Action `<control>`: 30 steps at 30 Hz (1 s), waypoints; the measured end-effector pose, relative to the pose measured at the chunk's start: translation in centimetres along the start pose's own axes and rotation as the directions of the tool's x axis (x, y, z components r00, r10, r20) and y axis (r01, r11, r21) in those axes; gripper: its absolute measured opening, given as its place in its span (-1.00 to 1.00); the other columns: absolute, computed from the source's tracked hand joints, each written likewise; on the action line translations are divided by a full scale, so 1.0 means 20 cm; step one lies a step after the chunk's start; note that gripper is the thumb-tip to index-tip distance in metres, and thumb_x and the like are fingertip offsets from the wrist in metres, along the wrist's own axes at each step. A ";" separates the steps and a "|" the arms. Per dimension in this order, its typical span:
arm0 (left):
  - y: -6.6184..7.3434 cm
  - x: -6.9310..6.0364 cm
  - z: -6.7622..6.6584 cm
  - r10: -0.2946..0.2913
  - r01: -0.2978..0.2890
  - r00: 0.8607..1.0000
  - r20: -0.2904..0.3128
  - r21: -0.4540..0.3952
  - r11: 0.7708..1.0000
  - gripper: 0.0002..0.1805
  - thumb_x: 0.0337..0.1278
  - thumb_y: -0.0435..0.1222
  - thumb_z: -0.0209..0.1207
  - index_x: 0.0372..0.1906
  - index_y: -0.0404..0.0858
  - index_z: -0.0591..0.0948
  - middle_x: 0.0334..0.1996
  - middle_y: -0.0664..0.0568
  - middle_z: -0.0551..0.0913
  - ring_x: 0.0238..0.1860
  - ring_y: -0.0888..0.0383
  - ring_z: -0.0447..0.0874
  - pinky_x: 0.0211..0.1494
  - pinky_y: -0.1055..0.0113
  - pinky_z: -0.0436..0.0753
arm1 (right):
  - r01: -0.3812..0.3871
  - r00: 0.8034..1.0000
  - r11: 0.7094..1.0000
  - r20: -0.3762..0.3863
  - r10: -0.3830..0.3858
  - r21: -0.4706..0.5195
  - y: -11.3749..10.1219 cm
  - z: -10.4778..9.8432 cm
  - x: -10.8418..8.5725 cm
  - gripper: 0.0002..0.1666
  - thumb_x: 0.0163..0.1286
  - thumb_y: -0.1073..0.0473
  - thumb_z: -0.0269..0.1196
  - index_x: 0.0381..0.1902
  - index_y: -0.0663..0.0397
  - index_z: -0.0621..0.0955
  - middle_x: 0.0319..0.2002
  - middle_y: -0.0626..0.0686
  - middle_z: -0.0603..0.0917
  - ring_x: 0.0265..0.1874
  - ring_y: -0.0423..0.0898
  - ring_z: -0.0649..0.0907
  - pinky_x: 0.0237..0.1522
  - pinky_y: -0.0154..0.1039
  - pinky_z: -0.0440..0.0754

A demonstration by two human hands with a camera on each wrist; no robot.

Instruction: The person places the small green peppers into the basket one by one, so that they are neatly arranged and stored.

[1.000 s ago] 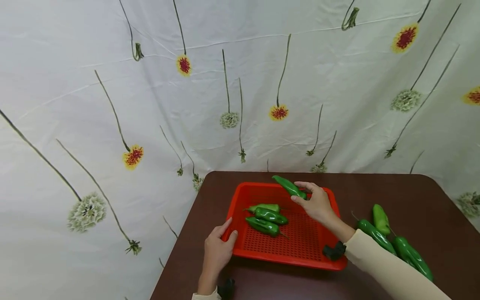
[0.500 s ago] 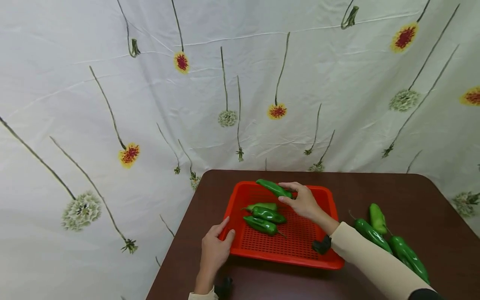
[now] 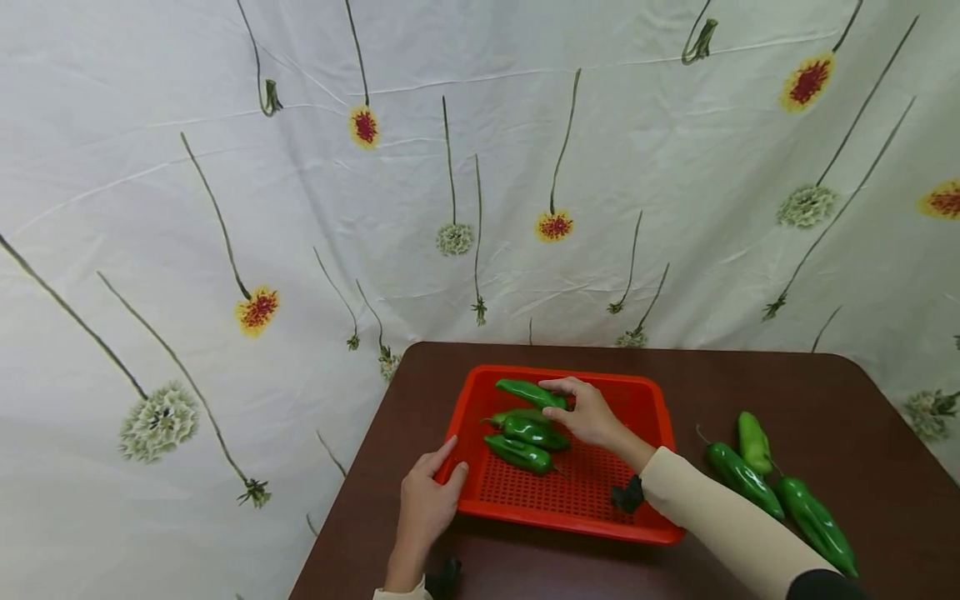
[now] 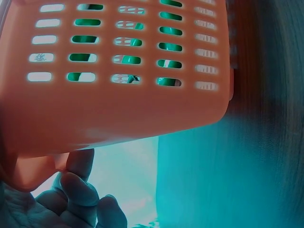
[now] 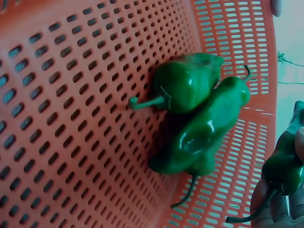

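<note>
My right hand point(image 3: 588, 414) pinches a long green pepper point(image 3: 528, 392) by one end, over the back left part of a red plastic basket point(image 3: 570, 521). In the right wrist view the held pepper point(image 5: 285, 161) shows at the right edge, its stem hanging past the fingers. Three more peppers lie side by side in the basket; the front one point(image 3: 517, 452) is dark and glossy. My left hand point(image 3: 427, 500) grips the basket's left rim. Seen from the left wrist, its fingers point(image 4: 78, 190) curl under the rim beside the slotted wall point(image 4: 118, 104).
On the dark brown table point(image 3: 787, 383), right of the basket, lie three more green peppers: a paler one point(image 3: 753, 442), a dark one point(image 3: 742, 479) and another dark one point(image 3: 816, 521). A white flower-patterned cloth point(image 3: 420, 192) hangs behind the table.
My right hand has carried its pepper leftward and lower, down toward the peppers in the basket. My left hand has stayed on the rim.
</note>
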State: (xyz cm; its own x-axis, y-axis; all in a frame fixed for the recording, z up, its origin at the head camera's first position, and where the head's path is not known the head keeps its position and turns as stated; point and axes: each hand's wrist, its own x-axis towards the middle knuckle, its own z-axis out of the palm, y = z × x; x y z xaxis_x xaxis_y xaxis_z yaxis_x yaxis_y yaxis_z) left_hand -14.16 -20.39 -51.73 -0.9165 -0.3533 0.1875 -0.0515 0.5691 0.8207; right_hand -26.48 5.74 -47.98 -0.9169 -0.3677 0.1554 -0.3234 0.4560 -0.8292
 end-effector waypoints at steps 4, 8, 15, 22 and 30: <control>0.00 0.00 0.00 0.003 -0.003 1.000 0.001 0.017 1.000 -0.51 0.14 -0.19 0.38 0.22 0.08 0.66 -0.04 0.09 0.73 -0.09 0.11 0.72 -0.09 0.19 0.69 | -0.002 1.000 1.000 0.008 0.002 -0.003 0.02 0.04 0.01 -0.44 0.31 0.19 0.39 0.28 -0.05 0.60 0.25 0.09 0.60 0.23 0.11 0.58 0.20 0.11 0.55; 0.00 0.00 0.00 0.006 -0.007 1.000 0.021 0.024 1.000 -0.50 0.17 -0.18 0.37 0.24 0.09 0.65 -0.01 0.09 0.73 -0.10 0.12 0.71 -0.14 0.26 0.67 | -0.013 1.000 1.000 0.001 0.013 -0.007 0.04 0.08 0.01 -0.46 0.29 0.22 0.40 0.24 -0.08 0.63 0.21 0.07 0.61 0.18 0.08 0.60 0.18 0.07 0.56; 0.00 0.01 0.01 -0.018 0.018 1.000 0.013 0.014 1.000 -0.50 0.16 -0.19 0.37 0.24 0.10 0.65 -0.02 0.12 0.73 -0.13 0.17 0.69 -0.18 0.33 0.63 | 0.020 1.000 1.000 0.013 -0.020 -0.006 0.05 0.12 0.03 -0.49 0.27 0.27 0.40 0.21 -0.01 0.65 0.15 0.10 0.64 0.13 0.10 0.62 0.17 0.08 0.56; 0.01 0.01 0.00 -0.019 0.019 1.000 0.007 0.029 0.999 -0.51 0.16 -0.18 0.38 0.23 0.09 0.65 -0.02 0.11 0.73 -0.07 0.13 0.70 -0.10 0.22 0.65 | -0.005 1.000 0.999 0.007 0.005 -0.042 0.08 0.16 0.05 -0.49 0.27 0.27 0.41 0.19 -0.03 0.65 0.14 0.07 0.64 0.12 0.07 0.62 0.17 0.06 0.56; 0.00 0.01 0.01 -0.015 0.015 1.000 0.002 0.020 1.000 -0.51 0.15 -0.19 0.38 0.23 0.09 0.66 -0.02 0.11 0.73 -0.07 0.13 0.72 -0.10 0.22 0.67 | -0.009 1.000 0.998 0.018 0.011 -0.063 0.09 0.18 0.04 -0.50 0.27 0.29 0.40 0.18 -0.04 0.66 0.12 0.09 0.63 0.06 0.07 0.64 0.12 0.06 0.58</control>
State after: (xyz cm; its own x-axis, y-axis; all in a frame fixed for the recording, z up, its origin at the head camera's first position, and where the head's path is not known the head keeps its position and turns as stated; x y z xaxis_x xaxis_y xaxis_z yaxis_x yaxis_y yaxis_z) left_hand -14.34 -20.31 -51.69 -0.9166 -0.3601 0.1739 -0.0732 0.5788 0.8122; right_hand -26.99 3.33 -51.32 -0.9159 -0.3772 0.1370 -0.3287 0.5092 -0.7954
